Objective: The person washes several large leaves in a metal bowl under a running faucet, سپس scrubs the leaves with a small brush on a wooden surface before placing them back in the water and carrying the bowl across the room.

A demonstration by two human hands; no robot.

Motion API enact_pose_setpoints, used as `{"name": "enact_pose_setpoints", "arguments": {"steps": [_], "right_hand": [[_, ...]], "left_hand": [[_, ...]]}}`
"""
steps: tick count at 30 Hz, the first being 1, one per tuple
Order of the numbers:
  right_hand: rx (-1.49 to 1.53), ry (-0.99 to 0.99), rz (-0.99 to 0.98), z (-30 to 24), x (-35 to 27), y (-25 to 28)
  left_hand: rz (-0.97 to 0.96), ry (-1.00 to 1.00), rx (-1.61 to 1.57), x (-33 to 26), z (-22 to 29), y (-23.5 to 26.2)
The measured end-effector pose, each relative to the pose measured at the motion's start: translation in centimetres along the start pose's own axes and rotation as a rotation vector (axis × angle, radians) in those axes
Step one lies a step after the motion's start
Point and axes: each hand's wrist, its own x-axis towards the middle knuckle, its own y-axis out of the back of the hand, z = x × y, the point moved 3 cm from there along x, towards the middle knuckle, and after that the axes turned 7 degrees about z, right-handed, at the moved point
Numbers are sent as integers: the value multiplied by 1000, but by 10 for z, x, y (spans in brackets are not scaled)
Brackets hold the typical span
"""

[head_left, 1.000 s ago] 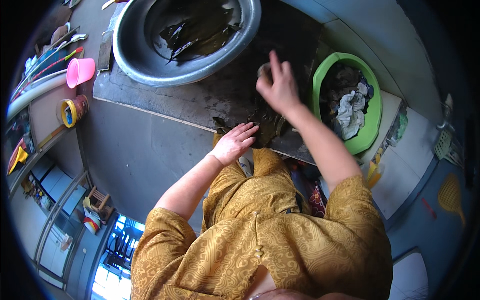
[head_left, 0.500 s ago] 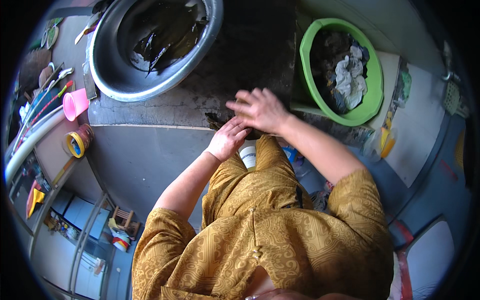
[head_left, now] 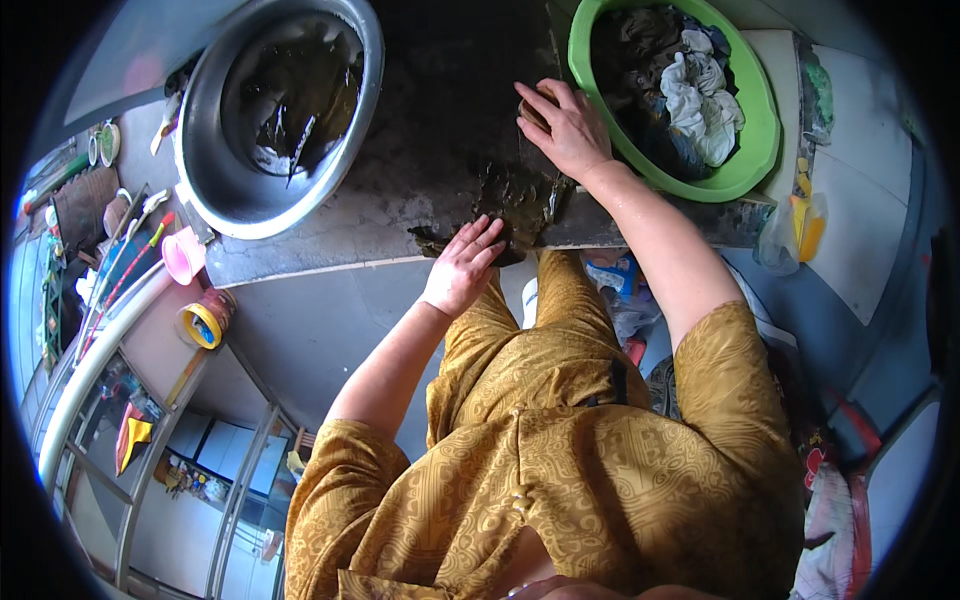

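My right hand (head_left: 572, 134) is curled around a brown rounded block (head_left: 537, 108) that looks like a wooden scrubbing brush; its underside is hidden. It is over the dark worktop, close to the green tub (head_left: 765, 120). A wet, dark olive cloth (head_left: 522, 205) lies at the worktop's front edge, part of it hanging over. My left hand (head_left: 465, 265) rests flat on the near left part of this cloth, fingers stretched out. At the far left stands a grey metal basin (head_left: 200, 165) holding dark wet cloth in water.
Dark and white laundry (head_left: 700, 100) fills the green tub. Beside the worktop (head_left: 430, 130) on the left are a pink cup (head_left: 182, 255), a yellow-rimmed container (head_left: 203, 326) and a metal railing (head_left: 110, 320). A bag with something yellow (head_left: 798, 228) hangs at the right.
My right hand has moved away from my left, forward and right across the worktop, with the brown brush in it now visible. More wet cloth shows between the hands. The view has shifted.
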Motion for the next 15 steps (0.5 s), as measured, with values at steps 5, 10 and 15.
{"name": "enact_pose_setpoints", "arguments": {"steps": [5,10,15], "right_hand": [[200,426,-434,-92,-41,-14],[-42,84,-99,-46,38,-39],[-41,67,-56,-36,50,-46]], "left_hand": [[-40,117,-32,-18,-10,-10],[-11,47,-24,-1,-2,5],[202,284,-296,27,23,80]]}}
